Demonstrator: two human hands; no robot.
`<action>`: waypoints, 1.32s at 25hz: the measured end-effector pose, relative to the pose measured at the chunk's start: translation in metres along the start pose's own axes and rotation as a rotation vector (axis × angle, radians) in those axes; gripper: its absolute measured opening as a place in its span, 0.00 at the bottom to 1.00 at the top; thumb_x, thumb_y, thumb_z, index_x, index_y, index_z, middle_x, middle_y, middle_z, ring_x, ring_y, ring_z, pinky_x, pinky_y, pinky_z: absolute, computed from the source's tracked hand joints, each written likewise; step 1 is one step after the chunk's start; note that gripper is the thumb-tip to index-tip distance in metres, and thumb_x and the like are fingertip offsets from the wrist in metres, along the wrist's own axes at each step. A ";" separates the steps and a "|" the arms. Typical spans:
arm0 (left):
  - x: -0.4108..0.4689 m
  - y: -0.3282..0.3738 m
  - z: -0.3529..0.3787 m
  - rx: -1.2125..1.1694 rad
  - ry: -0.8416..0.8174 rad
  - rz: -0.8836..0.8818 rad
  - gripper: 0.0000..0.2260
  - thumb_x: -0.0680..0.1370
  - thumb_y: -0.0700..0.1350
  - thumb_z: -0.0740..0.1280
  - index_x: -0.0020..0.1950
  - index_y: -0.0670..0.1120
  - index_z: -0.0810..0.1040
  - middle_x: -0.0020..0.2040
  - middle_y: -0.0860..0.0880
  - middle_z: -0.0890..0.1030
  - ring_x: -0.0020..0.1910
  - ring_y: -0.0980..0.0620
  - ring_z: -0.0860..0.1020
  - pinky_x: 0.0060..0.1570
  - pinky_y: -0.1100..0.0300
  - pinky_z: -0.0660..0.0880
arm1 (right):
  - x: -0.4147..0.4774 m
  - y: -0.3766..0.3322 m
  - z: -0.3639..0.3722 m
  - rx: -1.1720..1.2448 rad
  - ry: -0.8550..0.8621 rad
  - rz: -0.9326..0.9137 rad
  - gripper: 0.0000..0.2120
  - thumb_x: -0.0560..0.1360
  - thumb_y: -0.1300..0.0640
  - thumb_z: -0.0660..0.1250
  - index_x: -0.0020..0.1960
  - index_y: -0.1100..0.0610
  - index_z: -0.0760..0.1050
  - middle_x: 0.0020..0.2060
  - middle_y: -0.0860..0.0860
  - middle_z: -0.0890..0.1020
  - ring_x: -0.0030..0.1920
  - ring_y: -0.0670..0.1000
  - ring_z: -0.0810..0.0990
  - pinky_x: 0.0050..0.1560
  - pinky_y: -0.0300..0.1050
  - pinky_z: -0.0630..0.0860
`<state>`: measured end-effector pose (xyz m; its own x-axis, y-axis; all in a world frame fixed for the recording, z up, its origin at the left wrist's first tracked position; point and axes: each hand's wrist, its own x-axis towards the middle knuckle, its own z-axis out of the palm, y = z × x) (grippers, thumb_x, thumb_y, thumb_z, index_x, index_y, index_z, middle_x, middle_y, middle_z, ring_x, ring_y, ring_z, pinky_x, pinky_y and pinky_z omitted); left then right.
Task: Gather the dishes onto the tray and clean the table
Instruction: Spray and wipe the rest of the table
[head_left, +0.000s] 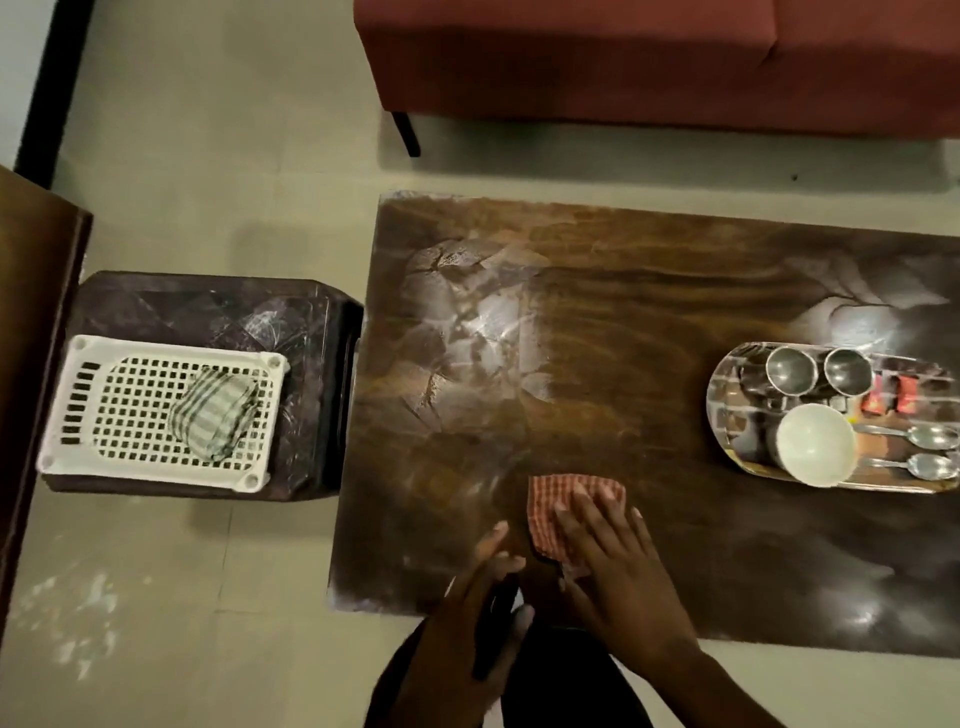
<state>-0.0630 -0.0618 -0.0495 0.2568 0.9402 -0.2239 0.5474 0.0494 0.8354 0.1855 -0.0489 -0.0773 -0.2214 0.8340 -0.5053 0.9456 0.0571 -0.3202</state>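
The right hand (618, 566) lies flat on a red checked cloth (550, 504), fingers straight and spread, pressing it onto the wooden surface (623, 312) near the front edge. The left hand (467, 618) is beside it at that edge, curled round a dark slim object (493, 629) whose kind cannot be told. The dishes look gathered. At the right end of the surface the tray (719, 415) carries two steel cups (790, 370), a white bowl (815, 444), two spoons (930, 436) and small red packets (891, 395). Wiping appears to be the step in hand, and dull smears over the left half suggest more is left to do.

The cloth is soft, light and limp. It will likely bunch unless a broad flat palm holds down its middle. The tray looks glossy and its load loose, so cups could tip and spoons slide. It is best lifted level by opposite rims.
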 end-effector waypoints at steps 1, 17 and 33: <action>0.009 0.002 0.005 -0.035 0.068 -0.053 0.21 0.82 0.60 0.70 0.74 0.64 0.72 0.77 0.60 0.75 0.75 0.60 0.74 0.71 0.68 0.70 | 0.008 0.008 0.011 -0.048 0.027 -0.039 0.38 0.84 0.36 0.56 0.88 0.40 0.43 0.88 0.44 0.43 0.88 0.52 0.38 0.85 0.57 0.41; 0.224 -0.004 -0.081 -0.140 0.167 -0.172 0.17 0.82 0.58 0.70 0.37 0.50 0.74 0.30 0.46 0.76 0.26 0.46 0.76 0.28 0.52 0.73 | 0.164 0.041 -0.049 -0.034 0.320 0.123 0.32 0.86 0.44 0.54 0.88 0.48 0.54 0.88 0.50 0.51 0.88 0.59 0.44 0.85 0.68 0.46; 0.227 -0.019 -0.087 -0.269 0.128 -0.291 0.18 0.78 0.65 0.69 0.46 0.51 0.80 0.35 0.48 0.80 0.33 0.47 0.81 0.37 0.43 0.81 | 0.313 0.057 -0.127 -0.225 0.353 -0.021 0.30 0.87 0.40 0.45 0.87 0.46 0.47 0.88 0.53 0.52 0.88 0.61 0.45 0.85 0.65 0.42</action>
<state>-0.0844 0.1800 -0.0727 0.0114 0.9074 -0.4200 0.3501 0.3899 0.8517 0.2001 0.2852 -0.1526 -0.1830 0.9661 -0.1823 0.9789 0.1620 -0.1242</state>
